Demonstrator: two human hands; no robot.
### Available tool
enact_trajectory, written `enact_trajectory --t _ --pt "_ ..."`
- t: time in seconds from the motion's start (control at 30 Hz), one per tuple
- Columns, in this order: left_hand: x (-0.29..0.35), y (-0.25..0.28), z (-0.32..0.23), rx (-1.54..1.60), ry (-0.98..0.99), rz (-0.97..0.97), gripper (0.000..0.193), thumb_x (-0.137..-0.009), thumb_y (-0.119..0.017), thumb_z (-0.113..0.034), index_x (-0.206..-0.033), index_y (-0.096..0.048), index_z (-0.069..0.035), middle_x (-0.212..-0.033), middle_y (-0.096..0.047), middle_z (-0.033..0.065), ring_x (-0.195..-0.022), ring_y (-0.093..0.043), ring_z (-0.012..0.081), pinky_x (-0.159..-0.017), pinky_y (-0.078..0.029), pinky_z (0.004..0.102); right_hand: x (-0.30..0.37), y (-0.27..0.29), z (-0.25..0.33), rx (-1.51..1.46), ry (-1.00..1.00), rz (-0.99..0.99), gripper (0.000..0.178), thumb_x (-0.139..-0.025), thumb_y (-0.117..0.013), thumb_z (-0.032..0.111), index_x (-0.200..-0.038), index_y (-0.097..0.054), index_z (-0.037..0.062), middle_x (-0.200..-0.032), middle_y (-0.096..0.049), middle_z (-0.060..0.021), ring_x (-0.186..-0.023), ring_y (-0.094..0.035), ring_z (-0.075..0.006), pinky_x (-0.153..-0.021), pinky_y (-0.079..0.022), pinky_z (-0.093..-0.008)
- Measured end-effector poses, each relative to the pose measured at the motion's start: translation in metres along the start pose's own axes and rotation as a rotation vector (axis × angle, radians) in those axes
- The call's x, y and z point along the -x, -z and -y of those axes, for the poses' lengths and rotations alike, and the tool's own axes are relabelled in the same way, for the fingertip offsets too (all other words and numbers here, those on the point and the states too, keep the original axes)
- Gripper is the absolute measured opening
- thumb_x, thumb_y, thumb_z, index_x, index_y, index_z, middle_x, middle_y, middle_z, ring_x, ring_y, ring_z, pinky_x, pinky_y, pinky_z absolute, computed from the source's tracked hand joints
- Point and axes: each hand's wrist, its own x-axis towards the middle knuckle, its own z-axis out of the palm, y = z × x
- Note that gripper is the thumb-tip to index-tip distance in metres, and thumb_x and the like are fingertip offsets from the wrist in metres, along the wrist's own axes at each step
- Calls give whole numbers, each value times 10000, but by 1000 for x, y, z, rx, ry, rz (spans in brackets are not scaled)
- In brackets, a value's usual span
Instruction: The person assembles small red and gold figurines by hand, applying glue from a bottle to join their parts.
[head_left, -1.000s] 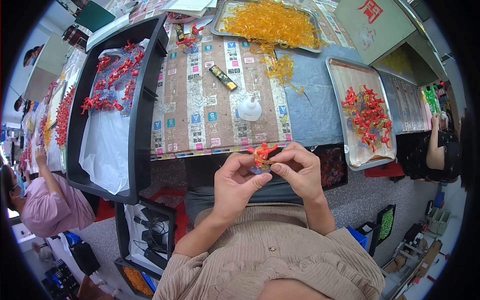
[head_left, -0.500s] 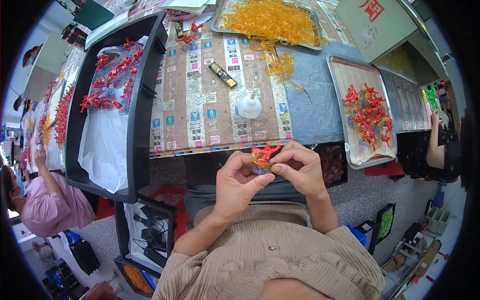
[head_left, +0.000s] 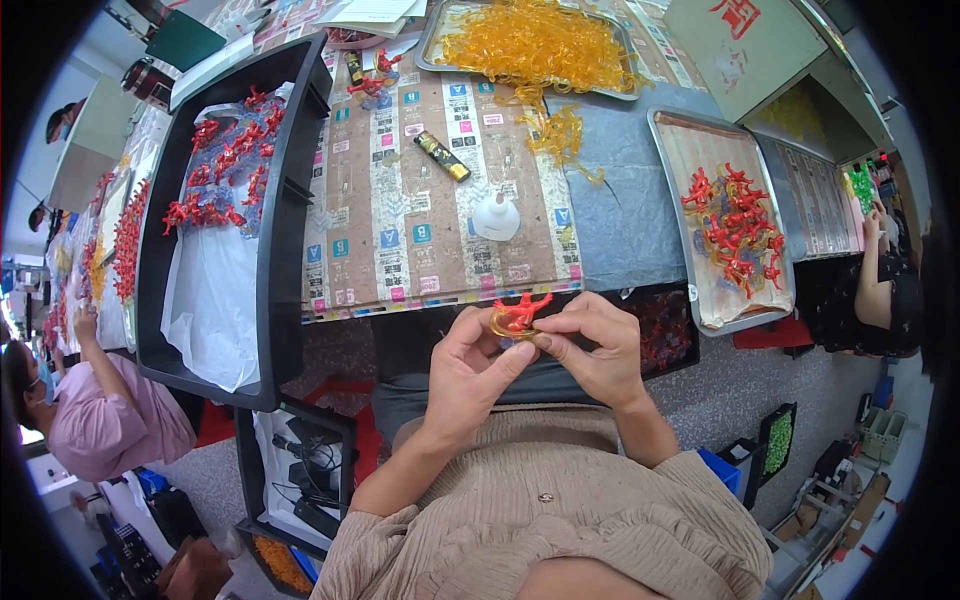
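Note:
Just off the table's near edge, a small red figurine (head_left: 522, 309) with a clear yellow curved piece and a bluish base is held between both hands. My left hand (head_left: 472, 362) grips it from the left, thumb and fingers closed on its lower part. My right hand (head_left: 592, 345) pinches it from the right, thumb and forefinger at the yellow piece. Fingertips cover part of the base. Beyond the hands stands a white squeeze bottle (head_left: 496, 218) with a thin nozzle. A black and gold tube (head_left: 441, 156) lies farther back.
At left, a deep black tray (head_left: 268, 270) holds several red and blue figurines on white plastic. A metal tray (head_left: 712, 322) at right carries more with yellow parts. Loose yellow pieces (head_left: 535, 40) heap in the back tray. Co-workers sit at far left (head_left: 110, 410) and far right (head_left: 880, 290).
The figurine has turned slightly in the fingers, so its yellow curve shows more to the left. Both hands keep their hold and have barely shifted.

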Motion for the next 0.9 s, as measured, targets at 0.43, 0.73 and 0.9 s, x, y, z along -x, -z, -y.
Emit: enact_trajectory --t 0.43,0.73,0.9 --pt "2 2 0 18 36 53 307 -842 -670 37 -1140 -600 46 -1076 -503 45 -1026 -584 157 -893 -523 281 2 1 2 65 124 -4 199 -721 -764 1 -908 -700 21 -754 -627 -75 -652 -614 -159 -535 -480 -257" --pt "1 0 -3 1 61 42 290 -842 -675 29 -1123 -606 50 -1068 -506 44 -993 -603 159 -874 -536 281 4 -2 1 75 92 -21 159 -731 -775 47 -864 -694 17 -734 -617 -79 -644 -594 -182 -551 -461 -272" --pt "1 1 1 -46 34 50 306 -832 -694 17 -1126 -614 34 -1064 -509 37 -1002 -582 139 -892 -503 267 7 -4 -2 73 120 -59 158 -735 -769 31 -867 -686 11 -727 -606 -88 -628 -583 -187 -539 -455 -278"
